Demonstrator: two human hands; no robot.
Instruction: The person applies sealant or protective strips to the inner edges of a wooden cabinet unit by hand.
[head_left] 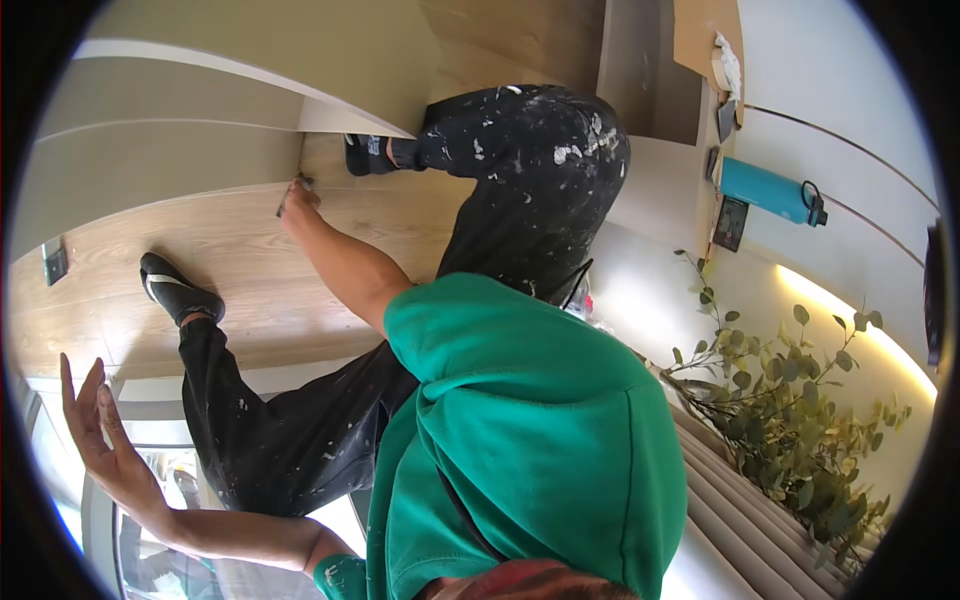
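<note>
My right hand [299, 196] reaches down to the foot of a pale grey panel [190, 160], where it meets the wood floor [235, 232]. Its fingers are closed round a small tool with a dark end [306, 182], too small to name. That hand is close to my right shoe [368, 155], which sits partly behind the edge of an upright panel [330, 60]. My left hand [105, 430] is raised at the far left with its fingers stretched apart, holding nothing. Below it is my left shoe's side of the floor, with the black shoe [180, 287] flat on the boards.
A phone-like dark object [55, 261] lies on the floor at the left. To the right, a teal bottle [765, 190] stands beside a dark flat device [731, 223] and cardboard [700, 38]. A leafy plant [780, 400] and grey curtain folds [745, 500] are at the lower right.
</note>
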